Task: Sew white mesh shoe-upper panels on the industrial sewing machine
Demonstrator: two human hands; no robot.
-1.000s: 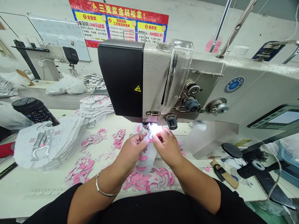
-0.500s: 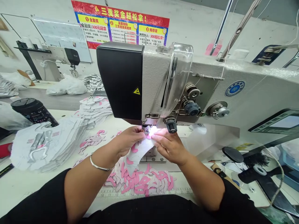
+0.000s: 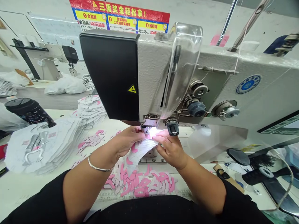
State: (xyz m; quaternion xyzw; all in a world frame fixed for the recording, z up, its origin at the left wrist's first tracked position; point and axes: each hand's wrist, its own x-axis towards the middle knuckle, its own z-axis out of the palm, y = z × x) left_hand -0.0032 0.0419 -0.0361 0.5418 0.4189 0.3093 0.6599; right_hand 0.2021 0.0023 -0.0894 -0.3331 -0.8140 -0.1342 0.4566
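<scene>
Two pinching: left hand [image 3: 123, 141], right hand [image 3: 169, 147], both on mesh piece [image 3: 143, 149] | needle [image 3: 150, 131] hidden in glare

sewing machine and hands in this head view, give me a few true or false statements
1. The left hand wears a metal bangle. True.
2. The right hand grips scissors. False: it pinches a white mesh piece with pink shapes, as the left hand does.
3. The mesh piece is right by the presser foot of the sewing machine. True.
4. The yellow warning triangle is on the cream casing. False: it is on the black cover.
5. A heap of pink-and-white cut pieces lies on the table nearer the person than the hands. True.
</scene>
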